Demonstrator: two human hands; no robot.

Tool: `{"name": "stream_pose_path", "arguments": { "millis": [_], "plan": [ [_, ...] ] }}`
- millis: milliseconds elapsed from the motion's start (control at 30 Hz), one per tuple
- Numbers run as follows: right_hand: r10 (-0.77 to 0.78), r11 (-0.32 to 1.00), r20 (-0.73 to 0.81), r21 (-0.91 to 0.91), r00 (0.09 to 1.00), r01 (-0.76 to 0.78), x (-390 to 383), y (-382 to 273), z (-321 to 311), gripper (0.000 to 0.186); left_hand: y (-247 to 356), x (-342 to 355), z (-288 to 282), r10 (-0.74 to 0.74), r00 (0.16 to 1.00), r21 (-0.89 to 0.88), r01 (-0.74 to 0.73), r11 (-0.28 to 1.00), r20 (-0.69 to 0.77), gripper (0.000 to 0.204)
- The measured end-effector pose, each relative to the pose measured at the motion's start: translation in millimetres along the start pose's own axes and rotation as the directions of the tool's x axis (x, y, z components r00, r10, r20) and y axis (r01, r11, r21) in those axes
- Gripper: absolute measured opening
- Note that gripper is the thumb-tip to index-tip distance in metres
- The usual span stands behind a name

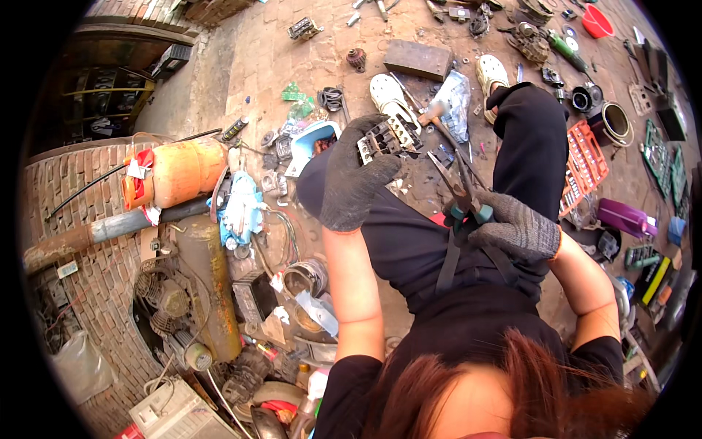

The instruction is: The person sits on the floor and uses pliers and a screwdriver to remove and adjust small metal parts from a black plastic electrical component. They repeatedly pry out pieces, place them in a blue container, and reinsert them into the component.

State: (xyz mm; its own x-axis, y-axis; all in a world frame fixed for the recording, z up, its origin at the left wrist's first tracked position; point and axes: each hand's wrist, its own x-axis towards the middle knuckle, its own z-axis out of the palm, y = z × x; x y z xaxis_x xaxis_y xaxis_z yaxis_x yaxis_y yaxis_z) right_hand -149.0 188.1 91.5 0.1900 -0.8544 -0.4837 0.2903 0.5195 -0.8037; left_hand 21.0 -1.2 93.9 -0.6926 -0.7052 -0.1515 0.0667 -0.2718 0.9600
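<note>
Both of my hands wear dark grey knitted gloves. My left hand is closed around a small block-shaped part with a row of metal terminals, held above my left knee. My right hand, in front of my lap, grips a pair of pliers with dark green handles. Their jaws are spread and point up and left toward the block, apart from it. A hammer lies on the ground between my feet, beyond the pliers.
A blue plastic basin stands left of my left knee. Ahead lies a rectangular metal box. A red socket-set case is at the right, near a purple bottle. An orange gas cylinder lies at the left. Scattered scrap parts surround me.
</note>
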Motion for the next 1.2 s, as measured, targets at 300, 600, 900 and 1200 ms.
{"name": "stream_pose_path", "arguments": {
  "millis": [300, 600, 900, 1200],
  "plan": [
    [-0.050, 0.987, -0.040, -0.154, 0.998, 0.043, 7.2, 12.9, -4.5, 0.040, -2.7, -4.2, -3.2, 0.032, 0.992, 0.386, -0.077, 0.919, 0.122, 0.055],
    [-0.165, 0.777, -0.068, -0.623, 0.984, 0.088, 10.3, 26.9, -8.6, 0.032, -10.0, -1.2, -2.5, 0.068, 0.959, 0.704, -0.248, 0.666, 0.274, 0.059],
    [0.142, 0.989, 0.092, 0.038, 0.986, -0.146, 1.9, 32.0, 5.8, 0.021, -11.1, -4.6, -5.6, 0.074, 0.941, 0.729, -0.303, 0.614, 0.329, 0.053],
    [0.020, 0.666, 0.381, 0.685, 0.924, -0.297, -7.0, 25.2, 20.6, 0.013, -20.3, 11.7, -12.2, 0.306, 0.810, 0.631, -0.584, 0.511, 0.501, 0.049]
  ]
}}
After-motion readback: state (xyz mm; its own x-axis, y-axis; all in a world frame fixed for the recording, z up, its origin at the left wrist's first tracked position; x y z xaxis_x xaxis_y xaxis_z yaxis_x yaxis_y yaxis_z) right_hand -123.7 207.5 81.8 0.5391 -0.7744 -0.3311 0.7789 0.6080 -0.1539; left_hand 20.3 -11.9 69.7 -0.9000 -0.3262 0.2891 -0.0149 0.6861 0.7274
